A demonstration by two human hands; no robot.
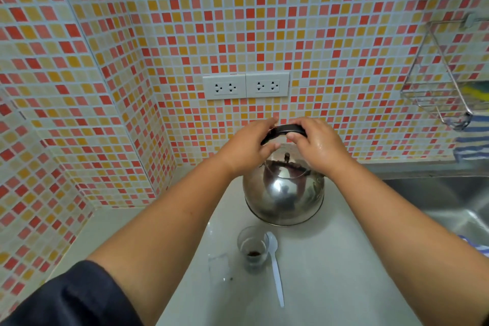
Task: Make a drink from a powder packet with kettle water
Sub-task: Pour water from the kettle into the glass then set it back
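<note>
empty packet: lower centre, flat on counter, clear, torn open by the look; just left of cup.
cup: lower centre, clear plastic, upright, small heap of dark powder at bottom; no water in it yet.
left hand: mid-frame, fingers curled on left end of kettle handle, thumb below; looks clamped, though contact partly hidden.
kettle: centre, steel, seated on counter behind cup, lid on with small knob up; spout not visible, side cannot be told.
spoon: white plastic, lying just right of cup, bowl end toward kettle, handle toward bottom edge.
right hand: right of centre, wet-looking, fingers wrapped together over right end of handle, thumb under.
sink: right edge, steel, beside counter.
step in hand: likely lifting kettle to pour into cup.
how to do well: keep one firm grip mid-handle, find spout first, lift straight up, tip slowly over cup mouth, aim at centre.
risks: wet hand may slip; light cup may tip under hard stream; lid may drop off when tilted; steam near knuckles.
</note>
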